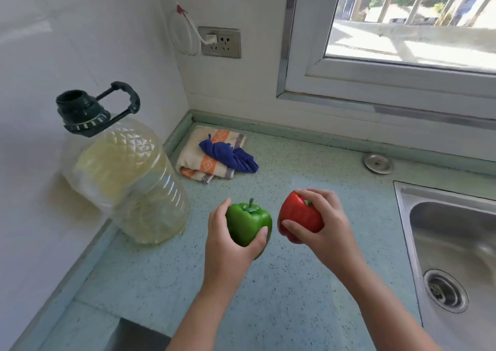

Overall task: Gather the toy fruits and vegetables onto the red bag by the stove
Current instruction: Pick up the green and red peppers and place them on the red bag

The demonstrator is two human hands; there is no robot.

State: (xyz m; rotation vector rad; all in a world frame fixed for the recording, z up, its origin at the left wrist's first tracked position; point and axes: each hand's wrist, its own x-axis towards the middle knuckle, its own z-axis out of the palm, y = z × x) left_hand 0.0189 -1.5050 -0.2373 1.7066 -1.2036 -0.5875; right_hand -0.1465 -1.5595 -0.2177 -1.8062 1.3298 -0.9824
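A green toy bell pepper (248, 223) is held in my left hand (228, 248), fingers wrapped under and around it, stem up. My right hand (326, 224) grips a red toy bell pepper (296, 213) from the right, its stem end turned toward the palm. Both peppers hover just above the speckled green counter (281, 291), side by side and a small gap apart. No red bag or stove shows in this view.
A large clear oil jug (126, 178) with a dark cap stands at the left by the wall. Folded towel (206, 157) with a blue cloth (230, 156) lies in the back corner. A steel sink (453, 248) fills the right side. A wall socket (220, 41) and a window (402, 28) are above.
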